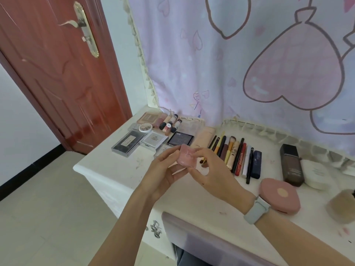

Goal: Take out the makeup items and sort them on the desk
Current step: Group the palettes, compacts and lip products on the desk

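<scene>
A small square pink compact [187,156] is held above the white desk [119,169] between both hands. My left hand [163,173] grips its left edge with curled fingers, and my right hand [211,169] pinches its right side. Behind it lie flat palettes: a grey one [127,144], a white one [153,141] and a black one [180,138]. Several small tubes [171,122] lie at the back. To the right, brushes, pencils and tubes [236,154] lie in a row.
A round pink case [279,195], a dark foundation bottle [291,165], a white jar [315,174] and a beige puff [342,208] sit at the right. A pink heart-print curtain [249,64] hangs behind the desk. A red door [57,73] stands left. An open drawer [201,240] lies below.
</scene>
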A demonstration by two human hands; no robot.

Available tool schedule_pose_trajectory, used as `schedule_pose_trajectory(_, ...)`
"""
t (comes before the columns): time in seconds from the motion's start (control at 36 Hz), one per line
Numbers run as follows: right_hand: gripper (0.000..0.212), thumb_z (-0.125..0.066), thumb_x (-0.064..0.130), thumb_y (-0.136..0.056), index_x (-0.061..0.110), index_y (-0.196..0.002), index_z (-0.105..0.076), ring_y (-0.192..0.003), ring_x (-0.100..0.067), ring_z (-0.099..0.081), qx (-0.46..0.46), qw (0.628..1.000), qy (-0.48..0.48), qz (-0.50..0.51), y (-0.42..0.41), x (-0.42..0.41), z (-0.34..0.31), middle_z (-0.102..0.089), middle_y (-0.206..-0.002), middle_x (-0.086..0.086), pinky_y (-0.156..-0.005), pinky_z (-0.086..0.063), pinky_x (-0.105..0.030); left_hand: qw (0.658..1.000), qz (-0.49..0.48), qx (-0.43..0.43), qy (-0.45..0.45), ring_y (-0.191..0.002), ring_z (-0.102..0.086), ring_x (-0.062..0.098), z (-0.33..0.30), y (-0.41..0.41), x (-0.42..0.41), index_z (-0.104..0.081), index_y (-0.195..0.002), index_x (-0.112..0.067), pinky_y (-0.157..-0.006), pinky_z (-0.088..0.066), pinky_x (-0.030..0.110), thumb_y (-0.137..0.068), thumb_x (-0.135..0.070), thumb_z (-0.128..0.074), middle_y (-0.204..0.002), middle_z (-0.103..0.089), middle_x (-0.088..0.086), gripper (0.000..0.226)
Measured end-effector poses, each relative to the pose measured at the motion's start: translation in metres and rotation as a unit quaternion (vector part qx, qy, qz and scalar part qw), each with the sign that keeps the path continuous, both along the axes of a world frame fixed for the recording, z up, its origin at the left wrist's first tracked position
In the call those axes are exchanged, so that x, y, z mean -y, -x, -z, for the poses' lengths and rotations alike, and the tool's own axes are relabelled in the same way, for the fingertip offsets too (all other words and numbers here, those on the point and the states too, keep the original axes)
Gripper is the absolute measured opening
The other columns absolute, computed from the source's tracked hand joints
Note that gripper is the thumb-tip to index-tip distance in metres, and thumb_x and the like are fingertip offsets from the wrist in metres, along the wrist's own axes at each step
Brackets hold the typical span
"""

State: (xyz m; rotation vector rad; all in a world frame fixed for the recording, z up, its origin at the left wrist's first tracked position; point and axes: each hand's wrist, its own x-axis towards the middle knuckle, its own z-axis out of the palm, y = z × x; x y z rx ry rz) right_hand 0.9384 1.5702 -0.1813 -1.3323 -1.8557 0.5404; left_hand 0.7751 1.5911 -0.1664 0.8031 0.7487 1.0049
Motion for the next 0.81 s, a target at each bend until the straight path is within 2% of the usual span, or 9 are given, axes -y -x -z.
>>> schedule_pose_trajectory(0.08,0.035,-0.059,0.030,-0.089,0.024,-0.122,-0.049,-0.116,-0.007,-0.047,0.004,1.000,0.026,-0.008,0.001,-0.016,-0.006,-0.049,-0.132,0.010,-0.098,-0.039,-0.024,1.000,0.020,0.014,-0.012,-0.094,-0.066,0.023,0.002,0.000,-0.018,-0.061,-0.117,-0.012,-0.076,-0.055,0.031,-0.089,-0.020,-0.059,-0.109,-0.067,0.010,0.029)
schedule_pose_trajectory(0.17,0.036,-0.059,0.030,-0.089,0.025,-0.123,-0.049,-0.119,-0.008,-0.047,0.000,0.998,0.052,-0.018,0.001,-0.029,-0.010,-0.048,-0.135,0.010,-0.102,-0.038,-0.028,0.998,0.048,-0.003,-0.029,-0.094,-0.065,0.022,0.004,0.000,-0.034,-0.060,-0.122,-0.011,-0.080,-0.054,0.033,-0.085,-0.029,-0.062,-0.115,-0.065,0.010,0.041)
schedule_pose_trajectory(0.22,0.037,-0.060,0.031,-0.089,0.027,-0.124,-0.050,-0.126,-0.004,-0.041,0.008,0.998,0.048,-0.027,0.000,-0.037,-0.011,-0.046,-0.138,0.011,-0.104,-0.035,-0.024,0.998,0.059,-0.003,-0.035,-0.096,-0.063,0.024,0.005,0.000,-0.041,-0.056,-0.126,-0.010,-0.085,-0.053,0.036,-0.083,-0.031,-0.067,-0.120,-0.062,0.012,0.049)
schedule_pose_trajectory(0.28,0.038,-0.060,0.030,-0.089,0.026,-0.126,-0.052,-0.130,0.002,-0.034,0.029,0.998,0.035,-0.035,-0.002,-0.043,-0.011,-0.044,-0.139,0.014,-0.103,-0.028,-0.013,0.997,0.065,0.002,-0.031,-0.102,-0.059,0.030,0.005,0.002,-0.044,-0.051,-0.127,-0.007,-0.092,-0.051,0.041,-0.077,-0.032,-0.074,-0.123,-0.059,0.017,0.060)
schedule_pose_trajectory(0.36,0.036,-0.059,0.026,-0.090,0.024,-0.126,-0.056,-0.127,0.004,-0.031,0.071,0.996,0.011,-0.044,-0.003,-0.047,-0.013,-0.048,-0.133,0.017,-0.097,-0.017,-0.001,0.997,0.064,0.009,-0.033,-0.098,-0.059,0.033,0.004,0.004,-0.044,-0.053,-0.116,-0.010,-0.089,-0.052,0.040,-0.077,-0.029,-0.075,-0.115,-0.058,0.022,0.048)
schedule_pose_trajectory(0.44,0.033,-0.059,0.027,-0.090,0.022,-0.123,-0.060,-0.123,-0.004,-0.040,0.088,0.995,-0.014,-0.049,-0.006,-0.048,-0.015,-0.057,-0.126,0.011,-0.101,-0.025,-0.008,0.999,0.042,0.014,-0.012,-0.090,-0.065,0.030,0.002,0.002,-0.044,-0.055,-0.108,-0.012,-0.079,-0.055,0.034,-0.079,-0.025,-0.071,-0.107,-0.062,0.021,0.036)
schedule_pose_trajectory(0.56,0.031,-0.057,0.032,-0.092,0.022,-0.121,-0.063,-0.116,-0.004,-0.045,0.093,0.994,-0.021,-0.050,-0.012,-0.046,-0.022,-0.061,-0.119,0.010,-0.100,-0.035,-0.018,0.999,0.044,-0.005,-0.013,-0.087,-0.063,0.028,-0.001,-0.004,-0.045,-0.053,-0.103,-0.011,-0.080,-0.054,0.035,-0.078,-0.030,-0.068,-0.104,-0.058,0.021,0.035)
schedule_pose_trajectory(0.67,0.031,-0.056,0.033,-0.092,0.022,-0.120,-0.065,-0.112,-0.005,-0.048,0.102,0.993,-0.023,-0.049,-0.016,-0.044,-0.026,-0.063,-0.116,0.009,-0.097,-0.038,-0.019,0.999,0.043,0.007,-0.009,-0.090,-0.060,0.031,0.002,-0.011,-0.044,-0.053,-0.092,-0.009,-0.085,-0.054,0.038,-0.079,-0.031,-0.069,-0.101,-0.056,0.021,0.030)
schedule_pose_trajectory(0.81,0.028,-0.056,0.030,-0.093,0.025,-0.118,-0.065,-0.110,0.000,-0.048,0.108,0.992,0.014,-0.071,-0.018,-0.036,-0.027,-0.062,-0.115,0.013,-0.094,-0.036,-0.012,1.000,0.021,0.008,-0.014,-0.088,-0.061,0.031,0.009,-0.011,-0.033,-0.047,-0.104,-0.008,-0.080,-0.053,0.038,-0.084,-0.025,-0.065,-0.097,-0.057,0.019,0.032)
